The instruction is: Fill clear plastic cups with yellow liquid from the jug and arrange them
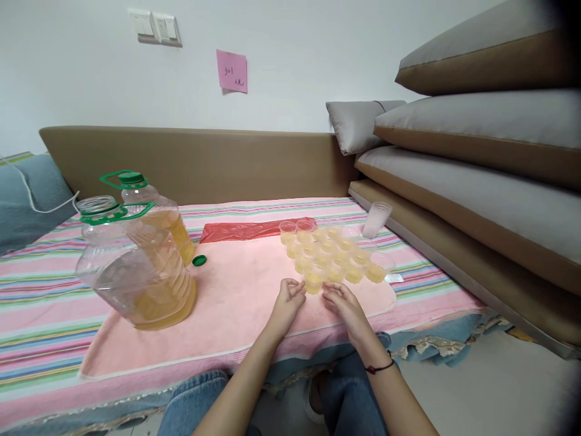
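Observation:
My left hand (289, 298) and my right hand (344, 301) flank a small clear plastic cup (313, 283) of pale yellow liquid, fingertips closed against its two sides. It stands at the front corner of a tight group of similar cups (327, 247), most with yellow liquid in them. To the left is a large plastic bottle (154, 284) with a green handle, uncapped and partly filled with yellow liquid. Behind it, partly hidden, stands a second bottle (177, 233) with its green cap on. A loose green cap (199, 260) lies beside the bottles.
A pink towel (236, 303) lies over a striped cloth (49, 315). Red plastic (254, 229) is spread behind the towel. A stack of clear cups (377, 219) leans at the back right, close to piled cushions (481, 163). A padded board (204, 163) borders the back.

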A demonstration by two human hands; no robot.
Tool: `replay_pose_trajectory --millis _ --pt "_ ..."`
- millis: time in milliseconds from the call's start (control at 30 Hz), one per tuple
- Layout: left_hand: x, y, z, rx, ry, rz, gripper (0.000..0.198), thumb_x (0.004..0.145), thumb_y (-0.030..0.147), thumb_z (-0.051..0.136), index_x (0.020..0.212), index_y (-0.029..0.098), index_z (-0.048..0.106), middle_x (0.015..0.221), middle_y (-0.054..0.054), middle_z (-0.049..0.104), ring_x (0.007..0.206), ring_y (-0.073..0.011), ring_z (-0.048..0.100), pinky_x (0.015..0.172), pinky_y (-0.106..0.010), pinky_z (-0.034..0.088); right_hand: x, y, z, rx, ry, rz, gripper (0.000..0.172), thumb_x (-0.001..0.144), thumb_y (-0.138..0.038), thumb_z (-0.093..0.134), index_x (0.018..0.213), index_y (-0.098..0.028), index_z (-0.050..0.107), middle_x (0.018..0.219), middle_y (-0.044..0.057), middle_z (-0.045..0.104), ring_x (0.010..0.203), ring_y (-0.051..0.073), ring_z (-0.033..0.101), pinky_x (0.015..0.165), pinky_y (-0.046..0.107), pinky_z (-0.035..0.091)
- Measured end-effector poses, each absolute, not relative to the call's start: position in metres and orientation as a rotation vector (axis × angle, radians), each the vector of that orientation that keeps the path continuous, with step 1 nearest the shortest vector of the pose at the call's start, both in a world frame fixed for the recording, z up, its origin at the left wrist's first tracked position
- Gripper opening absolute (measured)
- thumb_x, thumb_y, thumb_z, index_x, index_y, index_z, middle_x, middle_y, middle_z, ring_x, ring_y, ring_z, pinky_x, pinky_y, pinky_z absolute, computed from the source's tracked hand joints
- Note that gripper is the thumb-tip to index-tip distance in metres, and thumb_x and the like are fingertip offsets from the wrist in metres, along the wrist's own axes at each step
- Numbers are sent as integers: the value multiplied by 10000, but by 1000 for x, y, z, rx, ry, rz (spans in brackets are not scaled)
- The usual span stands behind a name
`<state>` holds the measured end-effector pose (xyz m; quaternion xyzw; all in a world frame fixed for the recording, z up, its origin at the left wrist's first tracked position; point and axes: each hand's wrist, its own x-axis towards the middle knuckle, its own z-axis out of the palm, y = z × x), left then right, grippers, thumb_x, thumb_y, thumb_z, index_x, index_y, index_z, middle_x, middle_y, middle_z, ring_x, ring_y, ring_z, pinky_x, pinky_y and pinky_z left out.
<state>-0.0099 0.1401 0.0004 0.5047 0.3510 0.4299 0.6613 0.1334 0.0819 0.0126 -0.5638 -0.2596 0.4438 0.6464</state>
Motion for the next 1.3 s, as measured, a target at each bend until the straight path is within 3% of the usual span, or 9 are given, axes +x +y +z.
replay_pose_trajectory --millis 367,633,767,900,1100,1200,1300 --pt "-5 135 2 1130 794 940 468 616 331 760 903 225 404 1280 -172 598 1173 -235 585 992 -375 377 132 82 13 -1294 -583 1007 317 546 -369 792 814 -248 674 1002 31 713 951 234 642 788 343 497" --pt "-9 136 6 1187 873 1047 284 683 358 701 794 219 479 998 -76 711 1166 -248 578 1013 -398 368 134 81 13 -1306 -600 963 306 546 -376 793 800 -249 677 992 36 719 934 236 654 768 340 506" --pt "-19 137 14 1229 934 1065 255 703 415 670 642 199 548 922 -94 714 1134 -285 588 983 -388 400 138 77 16 -1300 -628 900 315 517 -396 820 748 -238 675 853 31 730 803 224 663 706 336 500" --pt "-32 135 23 1235 974 1063 311 706 478 660 622 188 586 979 -104 721 1040 -272 626 912 -371 461 146 67 27 -1275 -661 854 343 474 -413 862 684 -230 662 613 2 703 576 190 623 590 330 482" --pt "-51 133 37 1261 1040 1057 445 694 575 655 521 181 543 889 -105 727 920 -256 643 841 -338 487 194 65 52 -1271 -677 590 365 442 -347 900 683 -217 659 554 -2 698 506 167 592 502 295 443" --pt "-58 133 42 1253 1092 1056 518 690 641 630 476 188 498 885 -109 726 949 -276 645 859 -347 499 238 84 69 -1363 -768 359 319 522 -426 860 630 -208 654 489 -23 615 441 135 520 454 286 408" --pt "-63 134 44 1238 1110 1029 539 670 688 615 509 176 565 962 -121 725 996 -295 645 921 -376 506 289 118 85 -1394 -778 262 319 636 -506 766 611 -212 646 471 -24 577 447 137 511 472 298 426"
